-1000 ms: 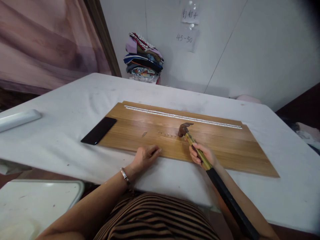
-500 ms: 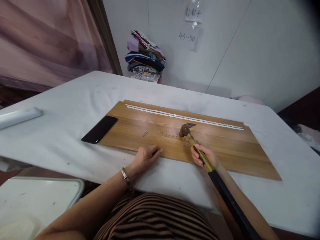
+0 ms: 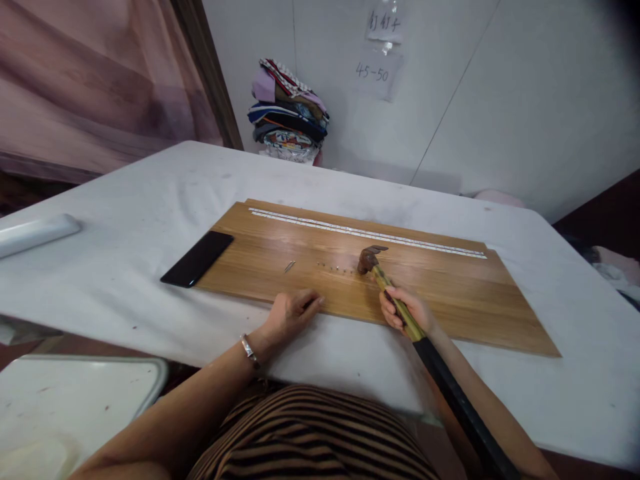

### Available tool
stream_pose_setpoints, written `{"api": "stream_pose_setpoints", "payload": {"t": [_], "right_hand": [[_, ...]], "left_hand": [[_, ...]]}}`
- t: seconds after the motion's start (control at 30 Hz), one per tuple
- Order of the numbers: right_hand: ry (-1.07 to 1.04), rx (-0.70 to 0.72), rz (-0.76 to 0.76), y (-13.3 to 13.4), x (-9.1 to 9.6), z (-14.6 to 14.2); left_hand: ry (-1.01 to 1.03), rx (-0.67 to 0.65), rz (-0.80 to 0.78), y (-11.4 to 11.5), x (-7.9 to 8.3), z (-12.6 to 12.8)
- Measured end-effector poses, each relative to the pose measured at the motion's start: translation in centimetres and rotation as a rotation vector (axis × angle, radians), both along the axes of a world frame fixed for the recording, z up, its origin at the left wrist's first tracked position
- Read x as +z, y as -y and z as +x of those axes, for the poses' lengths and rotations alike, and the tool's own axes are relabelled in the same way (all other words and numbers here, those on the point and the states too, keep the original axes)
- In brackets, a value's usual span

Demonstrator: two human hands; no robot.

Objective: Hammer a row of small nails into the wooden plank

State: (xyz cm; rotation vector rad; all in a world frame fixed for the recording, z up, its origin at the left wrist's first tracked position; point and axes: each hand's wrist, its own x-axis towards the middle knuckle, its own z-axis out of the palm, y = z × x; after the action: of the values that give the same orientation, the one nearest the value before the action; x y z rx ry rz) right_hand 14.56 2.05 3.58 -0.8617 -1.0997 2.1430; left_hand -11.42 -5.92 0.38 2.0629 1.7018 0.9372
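A long wooden board (image 3: 450,293) lies on the white table (image 3: 150,220). My right hand (image 3: 407,310) is wrapped round the handle of a hammer (image 3: 395,300), choked up near the rusty head (image 3: 370,259), which rests on the board beside a short row of small nails (image 3: 337,269). My left hand (image 3: 293,313) lies on the board's near edge, fingers loosely curled, holding nothing. A loose nail (image 3: 289,267) lies on the board to the left of the row. A pale strip (image 3: 365,233) runs along the board's far edge.
A black phone (image 3: 197,259) lies at the board's left end. A white bar (image 3: 35,233) sits at the table's far left. Folded clothes (image 3: 290,113) are stacked against the wall. A white tray-like surface (image 3: 75,400) is at lower left.
The hammer head stays on the board near the nail row, shifting only slightly. My left hand has not moved.
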Motion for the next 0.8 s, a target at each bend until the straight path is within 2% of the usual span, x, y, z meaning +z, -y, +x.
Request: {"api": "stream_pose_setpoints", "payload": {"t": [0.8], "right_hand": [[0.006,0.003,0.001,0.04,0.27,0.21]], "left_hand": [[-0.021,0.004,0.006,-0.12,-0.21,-0.06]]}}
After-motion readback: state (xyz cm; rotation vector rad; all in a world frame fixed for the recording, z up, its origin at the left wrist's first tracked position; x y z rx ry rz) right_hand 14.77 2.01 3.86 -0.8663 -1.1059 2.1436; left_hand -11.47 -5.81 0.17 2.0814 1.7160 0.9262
